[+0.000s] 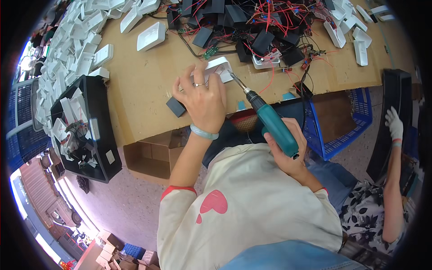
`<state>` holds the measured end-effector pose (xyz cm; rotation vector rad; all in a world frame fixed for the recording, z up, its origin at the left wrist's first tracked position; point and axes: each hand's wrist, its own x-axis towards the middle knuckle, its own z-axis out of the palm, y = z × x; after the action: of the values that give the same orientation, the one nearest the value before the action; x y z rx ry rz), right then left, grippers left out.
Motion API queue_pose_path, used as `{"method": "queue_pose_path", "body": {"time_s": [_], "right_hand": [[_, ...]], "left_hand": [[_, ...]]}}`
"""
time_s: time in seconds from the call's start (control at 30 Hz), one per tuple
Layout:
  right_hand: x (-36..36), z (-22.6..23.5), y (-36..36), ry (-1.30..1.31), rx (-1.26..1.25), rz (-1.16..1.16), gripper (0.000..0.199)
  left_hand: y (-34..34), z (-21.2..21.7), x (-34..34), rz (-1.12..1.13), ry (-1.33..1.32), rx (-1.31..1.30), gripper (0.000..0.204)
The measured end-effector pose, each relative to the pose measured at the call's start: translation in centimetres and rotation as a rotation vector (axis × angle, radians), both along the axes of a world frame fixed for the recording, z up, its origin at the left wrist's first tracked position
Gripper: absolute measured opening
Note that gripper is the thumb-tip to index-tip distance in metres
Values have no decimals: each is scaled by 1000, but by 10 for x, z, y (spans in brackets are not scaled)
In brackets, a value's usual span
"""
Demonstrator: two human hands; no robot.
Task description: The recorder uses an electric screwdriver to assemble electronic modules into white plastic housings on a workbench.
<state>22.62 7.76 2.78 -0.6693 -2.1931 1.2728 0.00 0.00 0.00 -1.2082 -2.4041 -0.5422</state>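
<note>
Grip, right: right hand (288, 150) wrapped shut round the teal electric screwdriver (272, 123), bit aimed up and away at the white housing (219, 68).
Grip, left: left hand (203, 96) lies flat, fingers spread, pinning the white housing to the cardboard-topped bench (144, 85); pressing, not clasping.
Bit contact: tip sits at the housing's near right edge, just beyond the left fingertips; whether it is seated in a screw head is too small to tell.
Doing it well: my read is keep the driver in line with the screw, hold the housing flat, keep fingers off the bit path.
Around the grip: black block (175, 106) just left of the left wrist; red-wired black modules (263, 42) beyond the housing; black tray (96, 135) far left.
Neighbour: gloved hand (394, 123) far right, well apart.
</note>
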Motion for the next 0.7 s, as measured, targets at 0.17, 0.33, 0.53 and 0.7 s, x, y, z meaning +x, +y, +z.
{"method": "queue_pose_path", "body": {"time_s": [0.17,0.33,0.53,0.7], "right_hand": [[-3,-3,-2,-19,-13,1,29],[-12,-10,-1,-27,-8,15,29],[-19,-12,0,-43,16,14,30],[-20,-13,1,-50,24,17,30]], "left_hand": [[0,-2,8,33,22,8,6],[3,-1,5,38,36,18,6],[4,-2,4,41,44,28,6],[6,0,3,41,45,14,6]]}}
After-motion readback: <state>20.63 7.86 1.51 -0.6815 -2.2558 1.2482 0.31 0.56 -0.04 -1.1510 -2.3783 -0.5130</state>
